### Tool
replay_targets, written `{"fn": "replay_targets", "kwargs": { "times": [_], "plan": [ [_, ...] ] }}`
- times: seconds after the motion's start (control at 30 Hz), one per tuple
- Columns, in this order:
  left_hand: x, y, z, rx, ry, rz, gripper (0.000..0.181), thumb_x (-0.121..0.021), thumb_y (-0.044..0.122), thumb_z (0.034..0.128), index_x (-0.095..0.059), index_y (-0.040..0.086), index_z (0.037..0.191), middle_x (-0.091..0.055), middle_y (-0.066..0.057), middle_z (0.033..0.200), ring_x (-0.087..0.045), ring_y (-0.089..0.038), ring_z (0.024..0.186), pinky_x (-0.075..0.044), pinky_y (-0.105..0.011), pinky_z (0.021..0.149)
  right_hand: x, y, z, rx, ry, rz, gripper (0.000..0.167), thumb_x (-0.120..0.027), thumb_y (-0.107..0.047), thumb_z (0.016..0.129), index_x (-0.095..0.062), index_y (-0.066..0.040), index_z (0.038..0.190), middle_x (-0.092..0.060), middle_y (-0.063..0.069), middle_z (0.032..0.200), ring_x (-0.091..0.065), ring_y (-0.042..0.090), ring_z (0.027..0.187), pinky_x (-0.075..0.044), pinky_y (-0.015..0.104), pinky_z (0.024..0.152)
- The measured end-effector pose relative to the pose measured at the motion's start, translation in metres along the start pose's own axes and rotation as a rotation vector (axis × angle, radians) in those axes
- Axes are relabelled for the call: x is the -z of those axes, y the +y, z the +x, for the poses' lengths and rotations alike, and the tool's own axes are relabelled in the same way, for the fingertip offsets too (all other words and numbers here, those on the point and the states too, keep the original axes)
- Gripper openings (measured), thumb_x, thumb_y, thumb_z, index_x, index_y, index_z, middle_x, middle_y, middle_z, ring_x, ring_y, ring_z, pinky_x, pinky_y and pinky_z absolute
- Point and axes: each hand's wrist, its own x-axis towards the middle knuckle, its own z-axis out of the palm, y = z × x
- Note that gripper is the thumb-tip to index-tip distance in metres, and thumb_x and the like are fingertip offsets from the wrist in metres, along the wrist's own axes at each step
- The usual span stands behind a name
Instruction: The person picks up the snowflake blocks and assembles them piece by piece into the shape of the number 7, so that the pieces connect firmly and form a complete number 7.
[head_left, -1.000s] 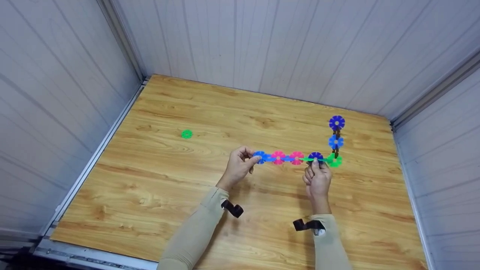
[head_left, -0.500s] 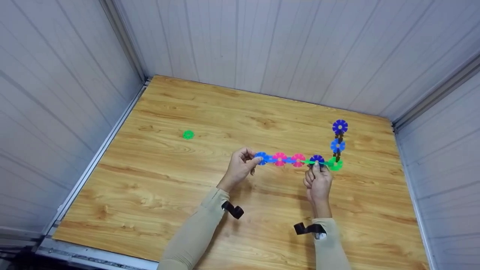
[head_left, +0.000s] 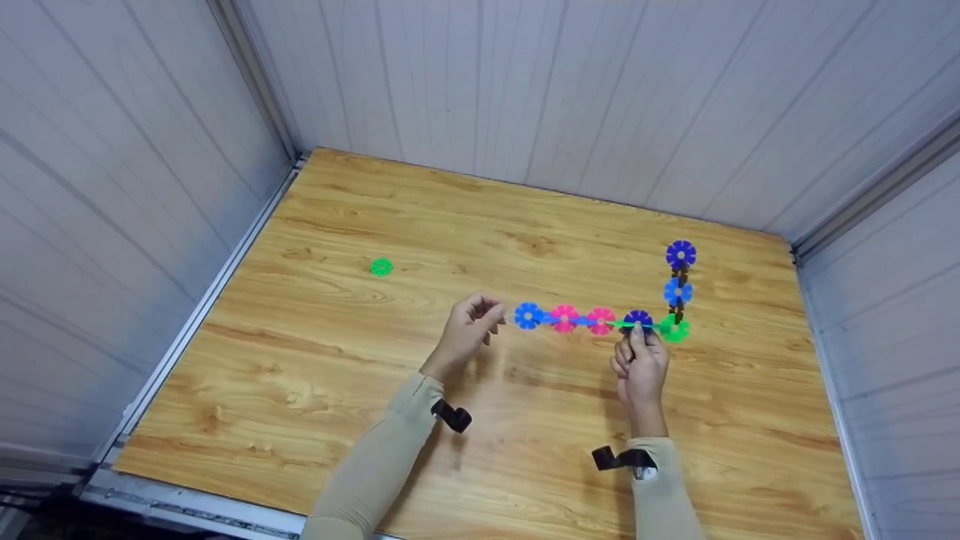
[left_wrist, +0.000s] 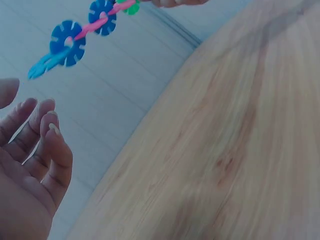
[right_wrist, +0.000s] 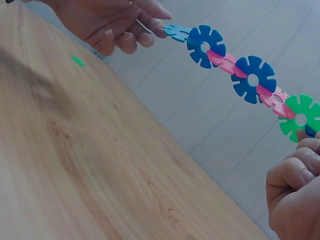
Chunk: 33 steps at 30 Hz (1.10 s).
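Note:
An L-shaped chain of notched snowflake discs in blue, pink, green, dark blue and brown is held up above the table. With thumb and fingers my right hand pinches it at a dark blue disc, close to the green corner disc. The short arm of the chain points away toward the back wall. Just left of the blue end disc, my left hand is apart from the chain, its fingers loosely bent around nothing. The left wrist view shows the gap between that hand and the light blue end disc.
A single green snowflake disc lies on the wooden tabletop, to the left of both hands. Pale panel walls close in the table at the back and on both sides.
My left hand has let go of the blue end disc and moved slightly left. The right hand keeps its pinch on the chain, which stays nearly in place.

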Motion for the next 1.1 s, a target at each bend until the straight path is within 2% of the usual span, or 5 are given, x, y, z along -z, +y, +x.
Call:
{"fn": "replay_targets", "kwargs": {
  "times": [0.2,0.4,0.63,0.8,1.1],
  "plan": [
    [0.036,-0.012,0.007,-0.017,0.099,0.095,0.041,-0.047,0.017,0.1067,-0.062,-0.015,0.085,-0.054,-0.035,0.075,-0.048,-0.023,0.056,-0.042,-0.024,0.048,-0.002,0.000,0.000,-0.021,0.017,-0.028,0.027,-0.039,-0.019,0.107,-0.051,0.002,0.096,-0.035,0.000,0.057,-0.026,0.006,0.042,-0.014,0.022,0.041],
    [0.072,-0.013,0.011,0.018,0.172,0.154,0.012,-0.058,0.002,0.0981,-0.058,-0.005,0.108,-0.057,-0.020,0.107,-0.059,-0.038,0.073,-0.049,-0.033,0.054,0.000,0.000,0.002,-0.029,0.017,0.015,0.027,-0.039,-0.018,0.108,-0.052,0.002,0.094,-0.035,0.000,0.056,-0.026,0.007,0.042,-0.012,0.023,0.041],
    [0.120,-0.019,0.022,0.145,0.388,0.394,0.009,-0.063,0.008,0.0931,-0.065,0.000,0.097,-0.060,-0.012,0.096,-0.057,-0.028,0.080,-0.047,-0.030,0.067,0.001,0.004,0.000,-0.015,0.009,0.041,0.028,-0.037,-0.015,0.108,-0.047,0.000,0.087,-0.033,0.000,0.055,-0.019,0.010,0.043,-0.011,0.023,0.041],
    [0.153,-0.030,0.031,0.228,0.550,0.578,0.019,-0.062,0.009,0.0931,-0.063,-0.002,0.108,-0.054,-0.016,0.108,-0.053,-0.028,0.098,-0.044,-0.040,0.085,0.001,0.005,0.001,-0.018,-0.003,0.042,0.027,-0.037,-0.015,0.108,-0.046,-0.001,0.086,-0.033,-0.001,0.055,-0.019,0.009,0.043,-0.011,0.022,0.040],
    [0.184,-0.052,0.031,0.447,0.612,0.707,0.051,-0.063,0.024,0.0967,-0.047,0.002,0.140,-0.047,-0.020,0.132,-0.053,-0.037,0.114,-0.045,-0.047,0.093,0.004,0.005,-0.002,-0.042,-0.003,0.087,0.028,-0.036,-0.015,0.108,-0.052,0.002,0.091,-0.035,-0.001,0.056,-0.017,0.011,0.045,-0.010,0.023,0.042]
  ]
}}
